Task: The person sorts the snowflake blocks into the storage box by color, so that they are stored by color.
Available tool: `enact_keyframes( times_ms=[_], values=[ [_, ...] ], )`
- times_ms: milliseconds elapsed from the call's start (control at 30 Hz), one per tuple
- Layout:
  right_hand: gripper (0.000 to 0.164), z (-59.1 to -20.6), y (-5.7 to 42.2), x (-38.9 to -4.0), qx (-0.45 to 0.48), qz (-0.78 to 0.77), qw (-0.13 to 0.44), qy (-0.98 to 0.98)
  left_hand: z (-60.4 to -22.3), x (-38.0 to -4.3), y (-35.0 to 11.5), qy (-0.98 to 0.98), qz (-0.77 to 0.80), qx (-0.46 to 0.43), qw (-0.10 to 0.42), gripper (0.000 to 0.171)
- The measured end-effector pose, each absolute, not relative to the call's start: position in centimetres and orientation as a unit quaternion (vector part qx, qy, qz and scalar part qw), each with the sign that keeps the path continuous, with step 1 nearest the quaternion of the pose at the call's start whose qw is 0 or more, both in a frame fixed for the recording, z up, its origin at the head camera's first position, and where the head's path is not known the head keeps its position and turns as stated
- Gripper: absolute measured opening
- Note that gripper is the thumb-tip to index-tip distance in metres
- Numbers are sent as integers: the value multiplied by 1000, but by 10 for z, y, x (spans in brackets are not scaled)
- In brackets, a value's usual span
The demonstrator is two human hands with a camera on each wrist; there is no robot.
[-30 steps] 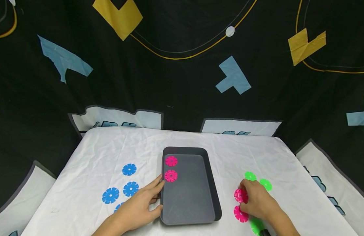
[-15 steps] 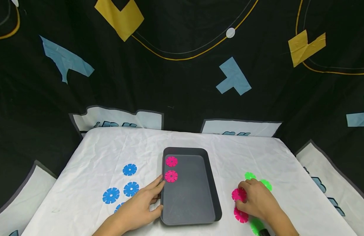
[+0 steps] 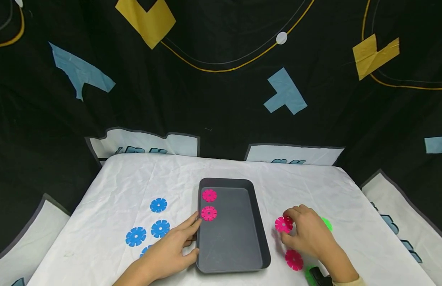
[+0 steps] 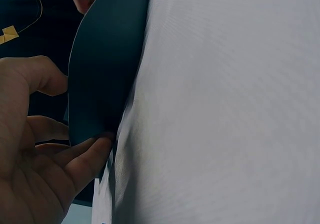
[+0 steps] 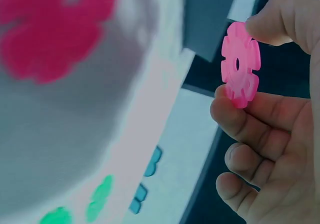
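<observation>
My left hand (image 3: 174, 246) rests along the left side of a dark grey baking tray (image 3: 229, 238). Its fingertips and thumb touch the tray's outer wall and rim (image 4: 95, 79). My right hand (image 3: 310, 230), raised a little above the cloth right of the tray, pinches a pink notched disc (image 5: 241, 66) by its edges between thumb and fingers. Two pink discs, one upper (image 3: 209, 195) and one lower (image 3: 208, 213), lie in the tray along its left side. Another pink disc (image 3: 294, 260) lies on the cloth below my right hand.
Several blue discs (image 3: 136, 236) lie left of the tray, one partly hidden by my left hand. Green discs (image 3: 326, 223) lie around the right hand, partly covered. A white cloth (image 3: 163, 174) covers the table; a black curtain (image 3: 214, 107) hangs behind.
My right hand has lifted a pink disc off the cloth and moved it slightly up and left. My left hand and the tray have stayed in place.
</observation>
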State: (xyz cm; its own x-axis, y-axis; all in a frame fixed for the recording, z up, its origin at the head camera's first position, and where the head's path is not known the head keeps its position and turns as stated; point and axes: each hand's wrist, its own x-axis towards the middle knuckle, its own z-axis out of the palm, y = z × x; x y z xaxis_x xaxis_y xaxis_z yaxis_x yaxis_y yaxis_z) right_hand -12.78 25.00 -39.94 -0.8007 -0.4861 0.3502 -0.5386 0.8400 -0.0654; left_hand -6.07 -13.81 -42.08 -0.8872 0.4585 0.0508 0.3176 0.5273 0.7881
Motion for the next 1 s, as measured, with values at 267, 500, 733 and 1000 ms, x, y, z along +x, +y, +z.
enact_keyframes(
  times_ms=[267, 500, 733, 1000],
  values=[
    [34, -380, 225, -131, 277, 85, 173, -941, -420, -62, -137, 873, 426, 227, 73, 70],
    [33, -372, 203, -134, 309, 91, 190, -927, -419, -62, -137, 874, 424, 227, 74, 70],
    [29, -369, 179, -138, 338, 105, 196, -914, -418, -61, -138, 870, 429, 230, 72, 69],
    [34, -367, 151, -140, 384, 108, 205, -894, -420, -61, -137, 874, 424, 225, 76, 70]
  ],
)
